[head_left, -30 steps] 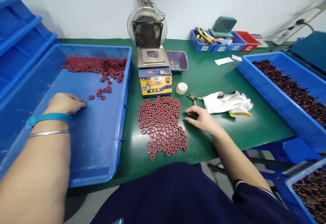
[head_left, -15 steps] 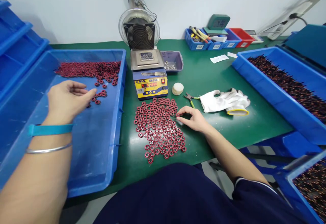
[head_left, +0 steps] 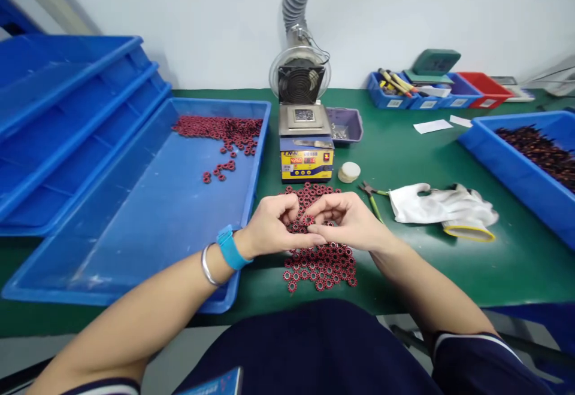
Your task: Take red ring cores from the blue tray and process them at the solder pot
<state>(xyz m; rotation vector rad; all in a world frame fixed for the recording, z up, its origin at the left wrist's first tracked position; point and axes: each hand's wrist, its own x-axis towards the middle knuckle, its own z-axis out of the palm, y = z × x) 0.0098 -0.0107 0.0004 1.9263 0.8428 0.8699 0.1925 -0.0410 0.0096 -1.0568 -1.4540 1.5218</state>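
Observation:
Both hands meet over the many small red rings laid flat on the green table. Between the fingertips of my right hand is one red toothed ring. My left hand, with a blue band and a silver bangle at the wrist, has its fingers curled and its thumb stretched to the right hand's thumb. Whether the left fingers grip anything is hidden. More red rings lie heaped at the back of the blue tray on the left, a few loose in front of the heap.
Behind the rings stands a yellow-and-blue heated unit with a fan and a hose. A white round block, green-handled pliers and white gloves lie to the right. Beyond them is a blue bin of dark copper parts.
My left hand has left the blue tray and come over to my right hand above the rings. The ring is now raised between the hands. The view has turned to the left.

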